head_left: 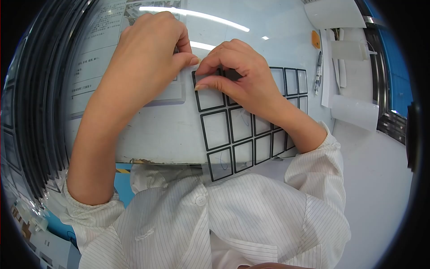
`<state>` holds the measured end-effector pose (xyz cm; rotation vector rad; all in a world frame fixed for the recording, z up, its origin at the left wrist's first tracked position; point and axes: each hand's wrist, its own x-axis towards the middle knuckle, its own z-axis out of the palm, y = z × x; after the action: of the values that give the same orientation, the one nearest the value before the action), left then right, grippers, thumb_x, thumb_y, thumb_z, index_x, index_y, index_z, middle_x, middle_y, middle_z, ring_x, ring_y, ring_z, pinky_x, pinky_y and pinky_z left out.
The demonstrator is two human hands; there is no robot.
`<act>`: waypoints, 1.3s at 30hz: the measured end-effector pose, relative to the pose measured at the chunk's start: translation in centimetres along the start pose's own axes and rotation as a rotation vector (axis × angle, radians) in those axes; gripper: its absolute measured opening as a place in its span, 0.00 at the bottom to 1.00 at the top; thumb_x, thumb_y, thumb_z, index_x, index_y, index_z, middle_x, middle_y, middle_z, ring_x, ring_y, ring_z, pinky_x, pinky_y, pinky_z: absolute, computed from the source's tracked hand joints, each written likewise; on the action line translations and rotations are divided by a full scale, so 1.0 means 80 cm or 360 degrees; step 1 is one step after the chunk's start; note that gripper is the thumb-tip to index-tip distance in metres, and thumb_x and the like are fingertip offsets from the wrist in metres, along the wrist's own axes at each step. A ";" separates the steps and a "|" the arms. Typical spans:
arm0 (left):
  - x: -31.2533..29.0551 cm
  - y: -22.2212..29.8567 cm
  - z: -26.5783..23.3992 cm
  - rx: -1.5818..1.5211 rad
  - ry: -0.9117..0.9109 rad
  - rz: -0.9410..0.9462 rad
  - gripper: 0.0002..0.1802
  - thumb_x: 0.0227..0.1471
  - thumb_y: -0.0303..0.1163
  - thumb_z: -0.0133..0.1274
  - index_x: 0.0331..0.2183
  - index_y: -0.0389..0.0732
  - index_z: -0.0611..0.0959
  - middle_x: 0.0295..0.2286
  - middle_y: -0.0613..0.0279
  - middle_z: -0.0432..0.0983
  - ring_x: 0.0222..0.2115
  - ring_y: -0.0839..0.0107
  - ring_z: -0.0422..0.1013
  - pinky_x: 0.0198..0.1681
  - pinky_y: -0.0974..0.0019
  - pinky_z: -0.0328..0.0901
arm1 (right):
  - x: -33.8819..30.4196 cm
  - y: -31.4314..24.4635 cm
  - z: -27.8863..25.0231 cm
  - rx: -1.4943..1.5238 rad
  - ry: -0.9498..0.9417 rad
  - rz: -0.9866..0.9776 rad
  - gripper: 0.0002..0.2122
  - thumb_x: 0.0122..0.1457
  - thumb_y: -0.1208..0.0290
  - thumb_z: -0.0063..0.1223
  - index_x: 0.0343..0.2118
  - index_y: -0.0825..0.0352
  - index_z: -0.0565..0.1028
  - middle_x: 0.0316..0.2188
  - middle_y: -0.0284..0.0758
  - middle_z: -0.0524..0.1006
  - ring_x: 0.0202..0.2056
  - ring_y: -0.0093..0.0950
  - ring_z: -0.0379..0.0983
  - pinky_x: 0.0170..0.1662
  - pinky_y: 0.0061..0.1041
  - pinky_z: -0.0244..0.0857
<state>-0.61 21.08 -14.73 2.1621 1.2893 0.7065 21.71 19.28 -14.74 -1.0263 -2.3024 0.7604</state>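
Note:
A clear sheet with rows of black square frames (227,111) lies on the table under my right hand, its near corner hanging past the front edge. My right hand (244,74) is closed, with thumb and forefinger at the sheet's far left corner. Just left of that corner, my left hand (154,51) is also closed, thumb tip against the curled fingers. Whatever sits in its pinch is hidden or too small to make out. Both sets of fingertips are close together but apart.
Printed pages under a clear cover (101,54) lie beneath my left forearm. At far left stands a stack of more black-framed sheets (49,89). A pen (318,74), an orange piece (316,39) and white paper rolls (354,112) are at right. The table's front edge (165,162) runs before me.

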 end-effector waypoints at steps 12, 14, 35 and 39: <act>0.002 0.003 0.000 -0.0024 -0.0020 -0.0027 0.10 0.45 0.28 0.66 0.25 0.35 0.79 0.29 0.59 0.72 0.33 0.62 0.69 0.39 0.61 0.65 | 0.000 0.001 -0.002 -0.0011 -0.0010 -0.0019 0.08 0.50 0.72 0.72 0.31 0.62 0.81 0.30 0.24 0.79 0.33 0.24 0.68 0.36 0.24 0.64; 0.002 0.003 0.000 -0.0014 -0.0003 0.0005 0.10 0.45 0.28 0.66 0.25 0.35 0.79 0.29 0.59 0.72 0.33 0.62 0.69 0.39 0.61 0.65 | 0.000 0.003 -0.003 -0.0033 0.0012 -0.0073 0.08 0.50 0.72 0.72 0.32 0.62 0.81 0.30 0.25 0.79 0.32 0.24 0.68 0.35 0.24 0.64; 0.006 0.013 -0.011 -0.0126 -0.0106 -0.0129 0.11 0.48 0.30 0.65 0.27 0.35 0.80 0.30 0.60 0.73 0.32 0.66 0.70 0.37 0.62 0.66 | 0.022 -0.048 -0.038 -0.0209 -0.0894 0.0025 0.06 0.50 0.80 0.63 0.29 0.68 0.75 0.24 0.34 0.77 0.25 0.32 0.76 0.31 0.29 0.71; 0.013 -0.018 0.008 -0.0457 0.0217 0.0494 0.10 0.45 0.31 0.68 0.24 0.36 0.85 0.31 0.47 0.80 0.39 0.50 0.74 0.44 0.54 0.68 | 0.029 -0.055 -0.037 -0.0269 -0.0921 -0.0020 0.06 0.49 0.80 0.62 0.28 0.68 0.74 0.22 0.36 0.76 0.25 0.33 0.76 0.30 0.30 0.70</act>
<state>-0.69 22.51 -15.98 2.1212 0.8562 1.1078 20.07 19.49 -9.22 -0.9497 -2.9009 0.9695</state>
